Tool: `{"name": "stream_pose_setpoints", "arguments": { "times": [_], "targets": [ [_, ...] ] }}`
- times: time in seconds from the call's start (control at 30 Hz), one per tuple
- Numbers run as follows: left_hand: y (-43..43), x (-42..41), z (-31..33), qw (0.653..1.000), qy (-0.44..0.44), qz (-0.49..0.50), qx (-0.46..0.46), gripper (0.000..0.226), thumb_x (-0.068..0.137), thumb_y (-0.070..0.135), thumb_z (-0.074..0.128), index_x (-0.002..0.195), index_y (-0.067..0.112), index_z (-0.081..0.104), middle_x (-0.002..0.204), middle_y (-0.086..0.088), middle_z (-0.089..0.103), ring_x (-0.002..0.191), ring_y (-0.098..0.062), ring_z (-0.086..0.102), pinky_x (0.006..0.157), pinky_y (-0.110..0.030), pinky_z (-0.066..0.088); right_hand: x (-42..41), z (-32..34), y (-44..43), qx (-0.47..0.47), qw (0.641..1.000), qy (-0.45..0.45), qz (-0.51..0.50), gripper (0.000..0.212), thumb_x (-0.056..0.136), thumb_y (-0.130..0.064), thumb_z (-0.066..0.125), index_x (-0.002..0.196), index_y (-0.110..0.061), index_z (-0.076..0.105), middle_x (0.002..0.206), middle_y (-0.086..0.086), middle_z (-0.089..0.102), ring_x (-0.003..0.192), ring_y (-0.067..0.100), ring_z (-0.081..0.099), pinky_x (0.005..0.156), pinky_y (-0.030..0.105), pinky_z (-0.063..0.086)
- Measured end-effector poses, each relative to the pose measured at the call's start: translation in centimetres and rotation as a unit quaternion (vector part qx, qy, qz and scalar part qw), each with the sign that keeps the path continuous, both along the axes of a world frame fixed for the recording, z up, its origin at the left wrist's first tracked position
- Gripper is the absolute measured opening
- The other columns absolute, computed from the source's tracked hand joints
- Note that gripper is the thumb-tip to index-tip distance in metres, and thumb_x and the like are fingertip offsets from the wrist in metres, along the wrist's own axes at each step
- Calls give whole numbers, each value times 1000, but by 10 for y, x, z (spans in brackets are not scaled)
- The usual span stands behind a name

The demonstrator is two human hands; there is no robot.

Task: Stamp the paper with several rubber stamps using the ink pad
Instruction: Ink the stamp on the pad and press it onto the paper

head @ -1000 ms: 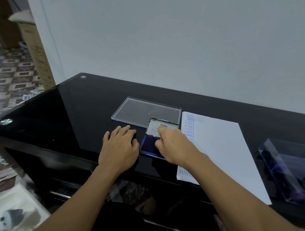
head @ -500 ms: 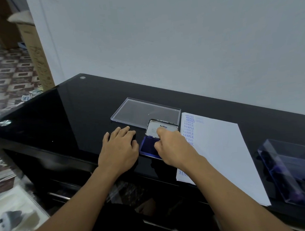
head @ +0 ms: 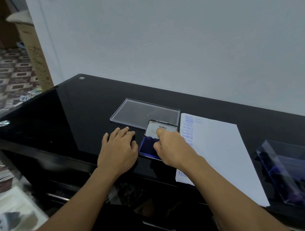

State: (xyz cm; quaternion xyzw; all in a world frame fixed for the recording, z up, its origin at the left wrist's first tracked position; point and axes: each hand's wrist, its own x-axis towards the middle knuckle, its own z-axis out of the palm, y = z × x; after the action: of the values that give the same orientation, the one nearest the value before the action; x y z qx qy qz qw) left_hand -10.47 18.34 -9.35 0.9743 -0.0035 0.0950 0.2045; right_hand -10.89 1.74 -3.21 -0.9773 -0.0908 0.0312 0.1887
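Observation:
The open ink pad (head: pixel 148 146) lies near the table's front edge, its blue pad facing up and its lid (head: pixel 164 128) standing behind. My right hand (head: pixel 171 147) hovers low over the blue pad with fingers curled downward, gripping a rubber stamp that the hand hides almost fully. My left hand (head: pixel 119 149) rests flat on the black glass just left of the pad, holding nothing. The white paper (head: pixel 220 154) lies right of the pad, with a column of blue AMENDED and SAMPLE prints (head: pixel 188 129) along its left edge.
A clear plastic lid (head: pixel 144 112) lies flat behind the ink pad. At the far right stands a clear box (head: pixel 292 171) with dark blue items inside. The black glass table (head: pixel 68 120) ends against a white wall (head: pixel 179 42). Cardboard boxes (head: pixel 35 56) stand beyond its left side.
My right hand has crept slightly left and forward over the ink pad. My left hand stays flat in place.

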Motion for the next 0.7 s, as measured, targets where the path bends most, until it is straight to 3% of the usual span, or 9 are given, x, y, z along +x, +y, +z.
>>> {"name": "stream_pose_setpoints", "arguments": {
  "times": [0.17,0.37,0.7],
  "targets": [
    [1,-1,0,1000,0,-2,-1,45,103,34,37,147,27,45,161,7,32,151,-16,19,124,-47,9,1,1,-1,-2,1000,1,1,24,98,-19,43,77,-24,34,85,6,51,68,19,49,56,32,42],
    [1,0,0,1000,-8,-3,-1,45,102,35,38,145,28,47,159,8,35,150,-15,21,123,-46,11,1,-1,-3,7,1000,-8,-13,21,95,-19,43,76,-19,35,81,6,52,72,26,53,61,38,49],
    [2,1,1,1000,-14,-1,7,43,100,36,39,142,29,50,156,10,37,148,-14,24,122,-46,13,4,-1,-3,-7,1000,-23,-4,25,96,-19,43,73,-22,32,77,4,49,66,20,49,53,32,36]
  ]
}}
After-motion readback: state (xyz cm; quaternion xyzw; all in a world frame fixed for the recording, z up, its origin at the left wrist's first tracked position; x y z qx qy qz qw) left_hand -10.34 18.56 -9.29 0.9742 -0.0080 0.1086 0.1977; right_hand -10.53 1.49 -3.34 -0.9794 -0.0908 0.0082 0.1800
